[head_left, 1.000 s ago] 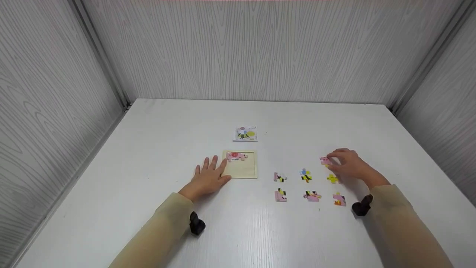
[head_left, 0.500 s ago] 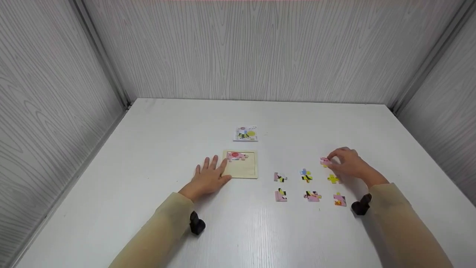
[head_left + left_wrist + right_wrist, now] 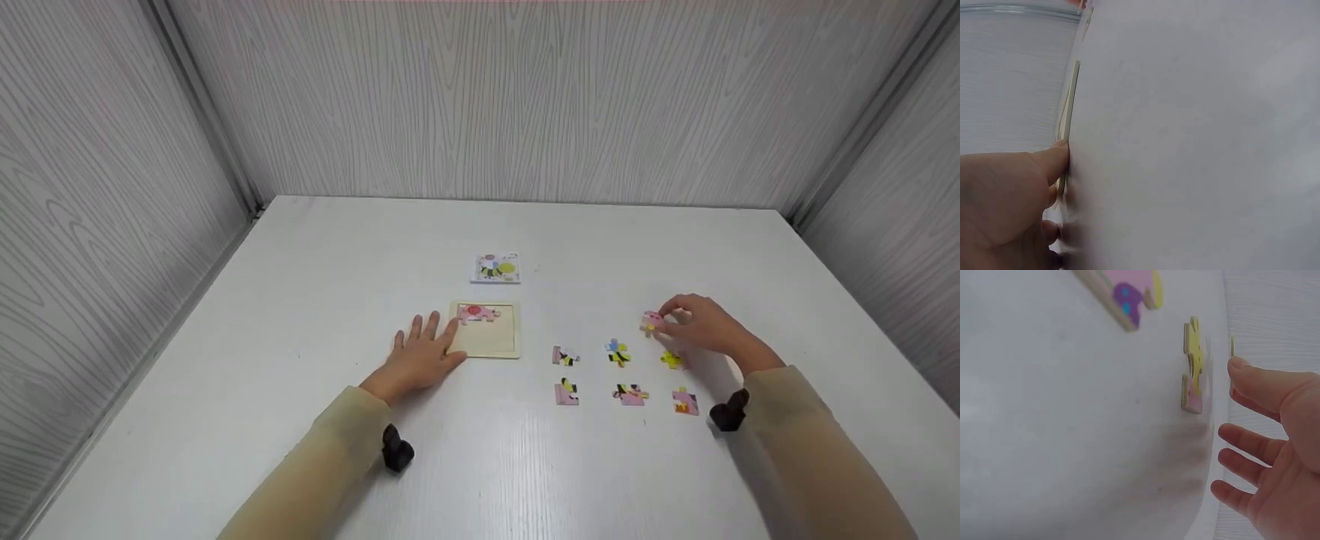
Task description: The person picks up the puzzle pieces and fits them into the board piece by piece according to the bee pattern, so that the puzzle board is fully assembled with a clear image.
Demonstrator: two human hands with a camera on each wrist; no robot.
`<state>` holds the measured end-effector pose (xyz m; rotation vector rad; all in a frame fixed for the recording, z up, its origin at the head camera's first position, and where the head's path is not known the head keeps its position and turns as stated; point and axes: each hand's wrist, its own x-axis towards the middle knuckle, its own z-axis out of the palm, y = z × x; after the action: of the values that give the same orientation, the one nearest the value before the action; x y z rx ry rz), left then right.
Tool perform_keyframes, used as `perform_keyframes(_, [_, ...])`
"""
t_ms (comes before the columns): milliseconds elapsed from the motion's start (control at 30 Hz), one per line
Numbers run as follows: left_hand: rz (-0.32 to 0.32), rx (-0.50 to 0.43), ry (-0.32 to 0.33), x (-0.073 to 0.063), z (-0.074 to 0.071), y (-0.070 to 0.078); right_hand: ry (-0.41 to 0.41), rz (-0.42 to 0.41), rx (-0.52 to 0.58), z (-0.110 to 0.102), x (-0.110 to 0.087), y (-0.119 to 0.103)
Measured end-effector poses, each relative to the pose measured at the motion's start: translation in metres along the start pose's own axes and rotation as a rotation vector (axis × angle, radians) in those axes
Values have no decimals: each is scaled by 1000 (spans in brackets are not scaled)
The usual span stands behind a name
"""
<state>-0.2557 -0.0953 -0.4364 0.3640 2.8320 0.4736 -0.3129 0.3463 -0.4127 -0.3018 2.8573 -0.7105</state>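
Note:
My right hand pinches a pink jigsaw piece between thumb and forefinger; in the right wrist view only a thin edge of that piece shows past the thumb, and the other fingers stay apart from it. My left hand lies with fingers spread against the left side of a pale wooden puzzle tray. Along the tray's upper left sit pink pieces with a red round shape. In the left wrist view the thumb touches the tray's edge.
Right of the tray lie several loose jigsaw pieces, among them a yellow piece, a blue and yellow piece and a pink corner piece. A picture card with a bee lies behind the tray. Wood-grain panels enclose the white table.
The right hand has picked the pink jigsaw piece up off the table and shifted it slightly left. The left hand and the tray have stayed in place.

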Motion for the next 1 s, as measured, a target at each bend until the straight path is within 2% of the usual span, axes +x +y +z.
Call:
perform_keyframes(167, [-2,-1,-2,2,-1,-2,24,-54,2,-2,-3,-11])
perform_keyframes(500, [-9,-16,-9,2,2,-3,34,-79,30,4,1,-26])
perform_keyframes(733, [2,-13,-6,1,1,-3,56,-164,54,7,3,-37])
perform_keyframes(1000, [6,-9,-5,2,2,-2,53,-186,64,9,8,-50])
